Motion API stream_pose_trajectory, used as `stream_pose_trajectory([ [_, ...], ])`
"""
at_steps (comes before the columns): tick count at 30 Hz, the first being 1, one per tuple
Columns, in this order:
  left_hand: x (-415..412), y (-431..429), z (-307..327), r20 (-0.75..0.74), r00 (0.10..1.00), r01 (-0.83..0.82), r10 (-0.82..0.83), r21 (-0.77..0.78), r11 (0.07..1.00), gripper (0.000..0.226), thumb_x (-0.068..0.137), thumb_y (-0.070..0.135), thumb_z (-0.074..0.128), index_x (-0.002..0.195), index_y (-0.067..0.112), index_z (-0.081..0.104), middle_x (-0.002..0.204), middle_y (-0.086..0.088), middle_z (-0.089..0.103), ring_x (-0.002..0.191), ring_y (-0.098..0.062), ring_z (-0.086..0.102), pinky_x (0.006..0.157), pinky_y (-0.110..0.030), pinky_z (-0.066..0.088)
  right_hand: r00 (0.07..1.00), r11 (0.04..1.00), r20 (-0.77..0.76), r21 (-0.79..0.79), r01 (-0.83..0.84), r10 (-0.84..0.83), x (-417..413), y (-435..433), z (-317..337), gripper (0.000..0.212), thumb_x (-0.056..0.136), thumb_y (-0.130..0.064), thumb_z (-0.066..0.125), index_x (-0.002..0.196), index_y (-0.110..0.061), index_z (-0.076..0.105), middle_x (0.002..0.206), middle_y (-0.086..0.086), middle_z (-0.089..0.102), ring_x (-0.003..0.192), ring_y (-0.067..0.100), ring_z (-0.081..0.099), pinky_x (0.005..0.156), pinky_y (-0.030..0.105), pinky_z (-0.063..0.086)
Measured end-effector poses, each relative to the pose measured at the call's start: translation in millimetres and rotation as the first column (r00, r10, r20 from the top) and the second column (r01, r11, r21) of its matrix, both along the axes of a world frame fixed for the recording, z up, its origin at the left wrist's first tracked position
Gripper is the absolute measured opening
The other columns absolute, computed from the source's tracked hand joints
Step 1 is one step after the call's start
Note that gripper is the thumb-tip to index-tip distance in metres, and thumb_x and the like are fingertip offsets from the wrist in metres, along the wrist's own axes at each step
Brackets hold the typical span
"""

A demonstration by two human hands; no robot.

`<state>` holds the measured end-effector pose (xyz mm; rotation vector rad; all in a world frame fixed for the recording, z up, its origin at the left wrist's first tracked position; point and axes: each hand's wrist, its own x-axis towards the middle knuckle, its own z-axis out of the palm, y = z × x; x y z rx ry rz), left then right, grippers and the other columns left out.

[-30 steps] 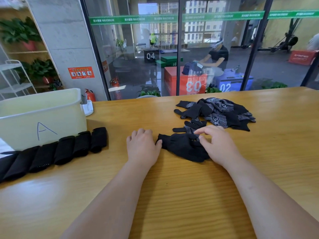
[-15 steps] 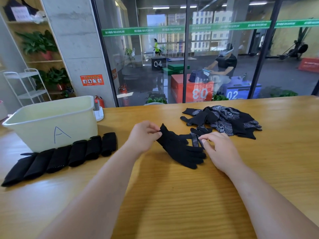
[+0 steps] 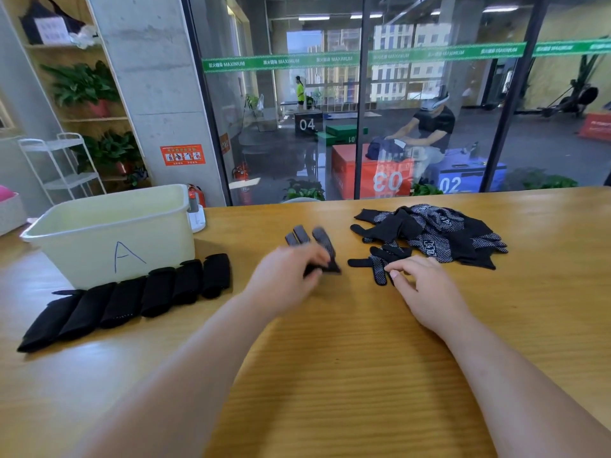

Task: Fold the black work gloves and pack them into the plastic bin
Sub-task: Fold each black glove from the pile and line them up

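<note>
My left hand (image 3: 287,277) grips a black glove (image 3: 312,242) at mid-table; its dotted fingers stick up, blurred by motion. To the right, a second glove (image 3: 377,263) lies flat with its dotted palm up, and my right hand's (image 3: 420,285) fingertips touch it. A heap of unfolded black gloves (image 3: 436,231) sits behind it. Several folded gloves (image 3: 139,295) lie in a row before the pale plastic bin (image 3: 99,239) marked "A" at the left. The bin's inside looks empty as far as I see.
The wooden table (image 3: 330,358) stretches wide toward me. A small white object (image 3: 197,219) stands behind the bin's right corner. A glass wall (image 3: 363,110) runs along the table's far edge.
My left hand has lifted one glove off the other and carried it left, its fingers swinging upward. My right hand stayed on the glove left on the table.
</note>
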<state>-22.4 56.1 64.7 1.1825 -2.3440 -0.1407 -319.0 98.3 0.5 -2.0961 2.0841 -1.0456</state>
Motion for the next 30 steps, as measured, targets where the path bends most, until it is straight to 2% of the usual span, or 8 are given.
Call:
stream_pose_trajectory([
  [2,3,9,-31,0.121,0.990,0.071,-0.078,0.061,0.996,0.034,0.101,0.038,0.064,0.135,0.040,0.065,0.134,0.022,0.065,0.124,-0.001,0.060,0.106,-0.034,0.054,1.000,1.000,-0.009,0.012,-0.002,0.002,0,0,-1,0.021,0.108,-0.036,0.054,0.119,-0.038,0.072,0.116,-0.023,0.062,0.118,0.008,0.048,0.091,0.030,0.040],
  [5,10,11,-51,0.070,0.993,0.090,-0.095,0.079,0.993,0.035,0.102,0.056,0.055,0.128,0.037,0.069,0.131,0.025,0.061,0.123,0.000,0.055,0.102,-0.035,0.054,1.000,1.000,-0.007,0.019,-0.001,0.001,-1,0,-2,0.020,0.107,-0.035,0.056,0.119,-0.038,0.071,0.120,-0.023,0.062,0.120,0.008,0.049,0.096,0.033,0.045],
  [8,11,8,-51,0.044,0.998,0.044,-0.045,0.035,0.998,0.026,0.106,0.049,0.055,0.121,0.036,0.071,0.122,0.024,0.062,0.117,0.000,0.054,0.096,-0.035,0.056,0.999,0.998,-0.043,0.070,-0.005,0.008,-1,1,-2,0.026,0.107,-0.038,0.054,0.129,-0.039,0.068,0.135,-0.024,0.060,0.130,0.008,0.049,0.105,0.034,0.045],
  [11,12,7,-56,0.046,0.999,0.010,-0.012,0.036,0.999,0.030,0.106,0.040,0.058,0.134,0.033,0.068,0.140,0.020,0.055,0.135,-0.006,0.045,0.111,-0.031,0.046,0.979,0.978,-0.200,0.206,0.016,0.026,3,-1,-3,0.042,0.108,-0.051,0.045,0.147,-0.041,0.057,0.157,-0.022,0.049,0.147,0.008,0.040,0.120,0.039,0.037],
  [15,12,5,-59,0.141,0.989,-0.048,0.039,0.061,0.997,0.051,0.106,0.044,0.050,0.155,0.031,0.051,0.166,0.013,0.039,0.155,-0.014,0.027,0.126,-0.042,0.029,0.957,0.977,-0.290,0.210,0.039,0.024,12,0,0,0.045,0.109,-0.055,0.039,0.146,-0.039,0.059,0.156,-0.020,0.051,0.146,0.009,0.043,0.125,0.041,0.029],
  [21,18,5,-59,0.097,0.992,-0.086,0.084,0.016,0.996,0.035,0.109,0.049,0.046,0.132,0.031,0.066,0.138,0.016,0.061,0.131,-0.012,0.052,0.105,-0.035,0.043,0.968,0.976,-0.153,0.116,-0.183,0.199,30,13,10,0.021,0.105,-0.042,0.056,0.114,-0.040,0.075,0.118,-0.032,0.064,0.120,-0.001,0.047,0.101,0.031,0.044],
  [27,25,0,-62,0.059,0.993,-0.100,0.099,0.029,0.995,0.031,0.106,0.046,0.055,0.131,0.031,0.066,0.137,0.016,0.059,0.129,-0.011,0.051,0.106,-0.037,0.047,0.984,0.981,-0.175,0.196,0.005,0.030,17,8,10,0.052,0.107,-0.015,0.048,0.156,-0.033,0.050,0.159,-0.014,0.048,0.150,0.011,0.038,0.122,0.035,0.033],
  [30,25,1,-62,0.031,0.993,-0.117,0.116,0.019,0.993,0.031,0.108,0.048,0.051,0.128,0.031,0.068,0.132,0.017,0.062,0.124,-0.010,0.054,0.102,-0.036,0.050,0.981,0.974,-0.192,0.221,0.047,-0.004,15,7,7,0.055,0.105,-0.015,0.048,0.157,-0.033,0.047,0.154,-0.009,0.055,0.142,0.019,0.050,0.118,0.041,0.042],
])
